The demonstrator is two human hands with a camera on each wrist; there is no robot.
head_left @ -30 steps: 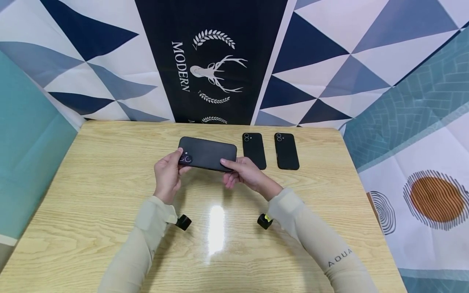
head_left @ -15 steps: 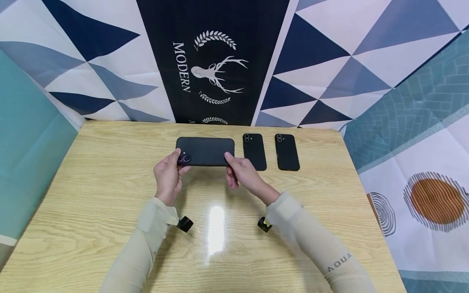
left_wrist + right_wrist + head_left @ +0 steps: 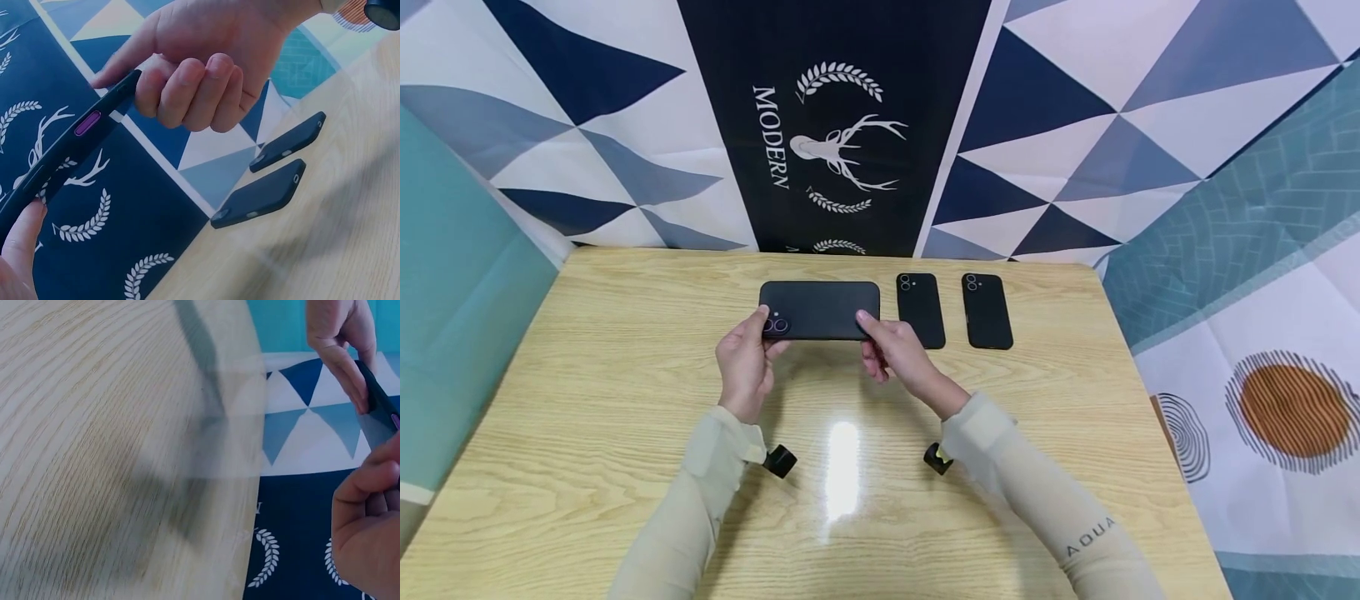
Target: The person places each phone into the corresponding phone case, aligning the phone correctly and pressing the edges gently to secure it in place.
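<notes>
A smartphone in a black case [image 3: 820, 310] is held level above the table, its back with two purple-ringed lenses facing up. My left hand [image 3: 743, 362] pinches the lens end between thumb and fingers. At the other end, my right hand [image 3: 904, 354] grips the near corner, thumb on the back. In the left wrist view the phone's edge [image 3: 53, 147] shows a purple strip, and the right hand's [image 3: 206, 81] other fingers are curled below it. The right wrist view catches only part of the phone [image 3: 377, 403] between both hands.
Two black phones [image 3: 921, 310] [image 3: 987, 310] lie side by side, lenses up, on the wooden table [image 3: 625, 375] behind and right of my right hand. Patterned cloth [image 3: 872, 50] hangs behind the back edge. Small black wrist cameras [image 3: 779, 461] stick out below my cuffs.
The held phone has turned from a slant, right end lower, to level. My right thumb shifted slightly up along it. Over the last half second almost nothing moved.
</notes>
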